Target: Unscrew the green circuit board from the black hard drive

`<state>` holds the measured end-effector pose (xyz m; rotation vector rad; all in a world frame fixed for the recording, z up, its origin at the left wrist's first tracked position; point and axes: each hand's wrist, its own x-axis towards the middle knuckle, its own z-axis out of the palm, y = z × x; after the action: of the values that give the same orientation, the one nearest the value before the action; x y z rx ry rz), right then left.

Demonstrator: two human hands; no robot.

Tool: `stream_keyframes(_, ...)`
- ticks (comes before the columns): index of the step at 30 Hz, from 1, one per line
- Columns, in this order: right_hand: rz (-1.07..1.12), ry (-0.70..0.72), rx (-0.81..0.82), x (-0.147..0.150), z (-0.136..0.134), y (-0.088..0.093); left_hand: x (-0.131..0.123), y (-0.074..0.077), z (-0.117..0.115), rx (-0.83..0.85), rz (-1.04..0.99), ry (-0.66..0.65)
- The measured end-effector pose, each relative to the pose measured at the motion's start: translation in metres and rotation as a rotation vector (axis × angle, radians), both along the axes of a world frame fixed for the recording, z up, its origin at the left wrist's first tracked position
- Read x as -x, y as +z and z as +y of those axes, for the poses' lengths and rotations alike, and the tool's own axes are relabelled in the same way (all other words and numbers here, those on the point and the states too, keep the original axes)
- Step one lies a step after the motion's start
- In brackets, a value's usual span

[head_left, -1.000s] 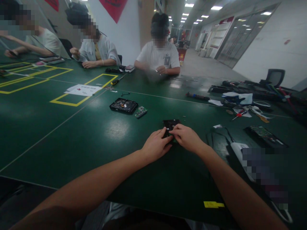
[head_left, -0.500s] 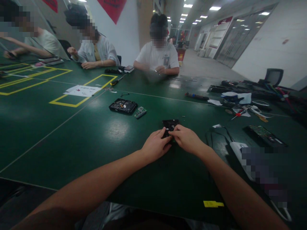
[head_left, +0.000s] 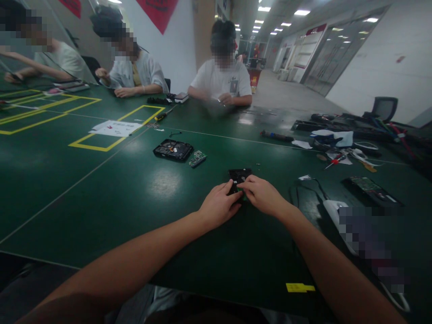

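Observation:
A black hard drive lies on the green table in front of me, with part of a green circuit board showing on it. My left hand grips the drive's left side, thumb along its near edge and fingers on top. From the right, my right hand has its fingers bent around the circuit board, the index fingertip on the drive's face. Both hands cover much of the drive. To the left sit another opened drive and a loose circuit board. Tiny screws lie just beyond.
A drive with its board up, a white device with a cable, and a red screwdriver are on the right. A dark tool lies further back. Paper rests at left. Several people sit across the table.
My right fingers have shifted slightly on the drive, and more of the green circuit board shows beneath them. My left hand keeps its place.

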<state>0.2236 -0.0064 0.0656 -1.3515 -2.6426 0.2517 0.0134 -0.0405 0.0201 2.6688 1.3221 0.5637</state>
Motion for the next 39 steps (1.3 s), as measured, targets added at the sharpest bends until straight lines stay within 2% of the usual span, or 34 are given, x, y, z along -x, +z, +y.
stream_keyframes(15, -0.039, -0.001, 0.007, 0.001, -0.002, 0.003, 0.0, -0.001, 0.0, -0.016, 0.006, -0.01)
stream_keyframes(21, 0.059, -0.024, 0.002, -0.001, -0.001, 0.004, 0.001, -0.002, 0.001, -0.013, -0.002, -0.021)
stream_keyframes(25, 0.235, -0.115, -0.081, -0.017, 0.006, 0.01, 0.001, -0.004, 0.002, 0.0, -0.032, -0.019)
stream_keyframes(28, 0.381, -0.37, -0.087, -0.035, 0.012, 0.015, 0.002, -0.004, 0.002, 0.007, -0.034, -0.018)
stream_keyframes(30, 0.555, -0.539, 0.072, -0.048, 0.014, 0.015, 0.002, -0.003, 0.002, 0.009, -0.027, -0.019)
stream_keyframes(32, 0.805, -0.618, 0.27, -0.059, 0.015, 0.013, 0.002, -0.002, 0.001, 0.012, -0.02, -0.018)
stream_keyframes(36, 1.22, -0.623, 0.453, -0.073, 0.011, 0.004, 0.001, 0.001, 0.0, 0.034, -0.019, 0.005)
stream_keyframes(39, 1.423, -0.584, 0.527, -0.075, 0.004, 0.0, 0.0, 0.001, 0.001, 0.06, -0.041, 0.029)
